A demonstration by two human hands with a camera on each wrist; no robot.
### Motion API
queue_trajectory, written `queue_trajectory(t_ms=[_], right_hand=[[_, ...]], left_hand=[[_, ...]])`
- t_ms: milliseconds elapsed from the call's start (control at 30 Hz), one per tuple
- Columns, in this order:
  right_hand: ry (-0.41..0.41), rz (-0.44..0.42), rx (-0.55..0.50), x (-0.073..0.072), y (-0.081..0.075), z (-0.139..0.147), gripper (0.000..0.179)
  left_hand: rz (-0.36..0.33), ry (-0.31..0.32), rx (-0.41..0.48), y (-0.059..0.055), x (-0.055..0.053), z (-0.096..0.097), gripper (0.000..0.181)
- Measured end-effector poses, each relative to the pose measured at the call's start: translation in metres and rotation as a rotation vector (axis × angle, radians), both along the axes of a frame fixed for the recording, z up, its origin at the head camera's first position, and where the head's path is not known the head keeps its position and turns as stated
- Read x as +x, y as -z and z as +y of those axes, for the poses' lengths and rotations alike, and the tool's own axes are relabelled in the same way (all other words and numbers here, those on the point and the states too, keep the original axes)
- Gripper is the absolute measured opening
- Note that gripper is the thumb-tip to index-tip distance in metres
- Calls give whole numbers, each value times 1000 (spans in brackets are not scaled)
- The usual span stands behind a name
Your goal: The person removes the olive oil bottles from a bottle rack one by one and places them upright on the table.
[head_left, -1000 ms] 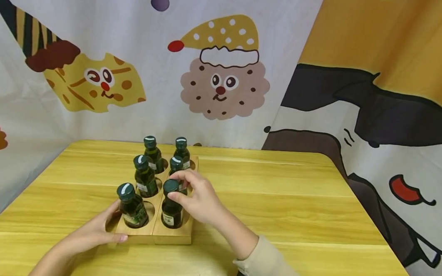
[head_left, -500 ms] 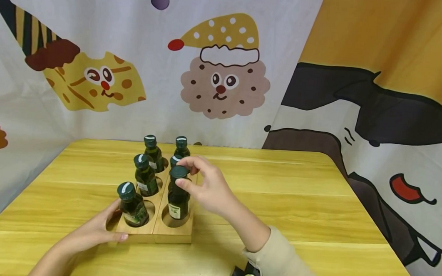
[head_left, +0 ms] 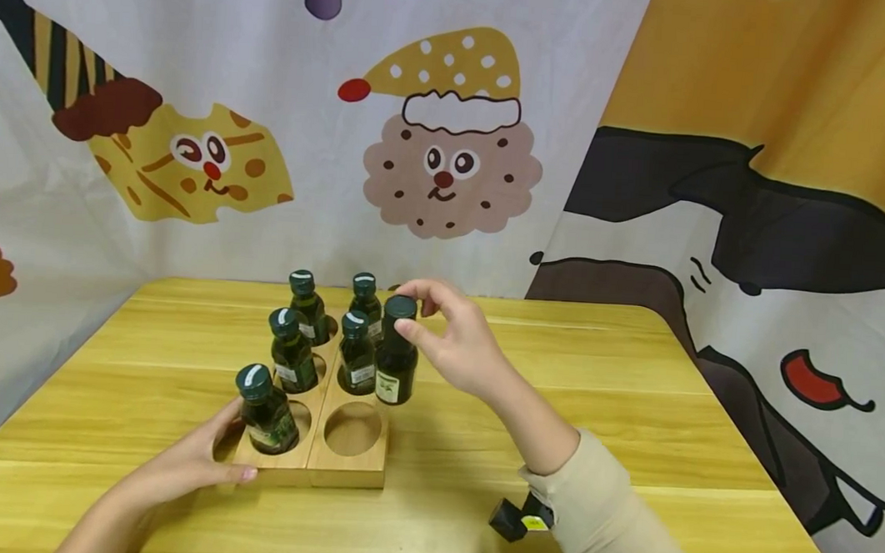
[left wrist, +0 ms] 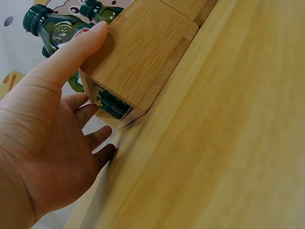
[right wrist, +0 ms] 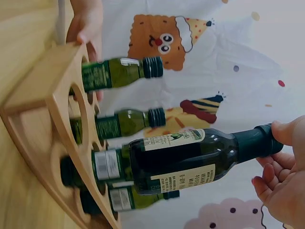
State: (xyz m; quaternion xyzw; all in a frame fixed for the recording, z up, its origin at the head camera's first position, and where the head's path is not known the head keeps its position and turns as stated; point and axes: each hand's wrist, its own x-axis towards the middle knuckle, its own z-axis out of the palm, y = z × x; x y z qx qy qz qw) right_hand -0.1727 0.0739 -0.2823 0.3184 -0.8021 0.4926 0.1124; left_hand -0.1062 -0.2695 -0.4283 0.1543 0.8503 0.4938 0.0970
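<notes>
My right hand pinches a small dark glass bottle by its green cap between thumb and fingertips. The bottle hangs upright above the right side of a wooden bottle rack, its label facing front. In the right wrist view, the dark bottle shows two pale labels. My left hand holds the rack's front left corner; in the left wrist view, its thumb lies on the rack's edge. Several green-capped bottles stand in the rack, one bottle nearest my left hand. The front right hole holds nothing.
The rack stands on a yellow wood-grain table, left of its middle. A printed cloth hangs behind and beside the table. A small black device shows at the right sleeve.
My right hand has lifted the dark bottle out of the front right hole and carried it up, back and to the right. The left hand and the rack have stayed put.
</notes>
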Motion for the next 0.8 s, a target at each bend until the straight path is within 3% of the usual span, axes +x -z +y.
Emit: queue_trajectory(t_ms=[300,800], right_hand=[[23,33,-18,-22,-7,16,24],[76,-14,-27,-60,-12,27,24]], left_hand=[[-5,-4,-6,1,0,0,104],[0,-12,-23,-1,0,0,104]])
